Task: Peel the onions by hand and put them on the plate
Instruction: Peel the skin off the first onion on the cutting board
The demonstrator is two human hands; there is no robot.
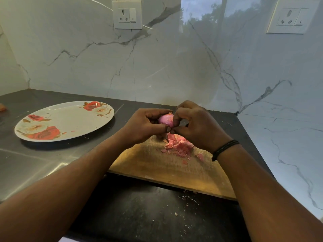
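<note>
A small pink onion (166,119) is held above the far end of a wooden cutting board (162,168). My left hand (145,126) grips it from the left, fingers curled over the top and thumb underneath. My right hand (194,124) pinches at the onion's right side with fingertips and thumb. A heap of pink onion skins (180,145) lies on the board just under my hands. The white plate with red roses (66,119) sits to the left on the counter with only a tiny skin fleck on it.
The dark counter (43,159) meets marble walls behind and to the right, each with a socket (127,14). A brownish object (2,107) lies at the far left edge. Skin crumbs are scattered on the black surface (139,210) in front of the board.
</note>
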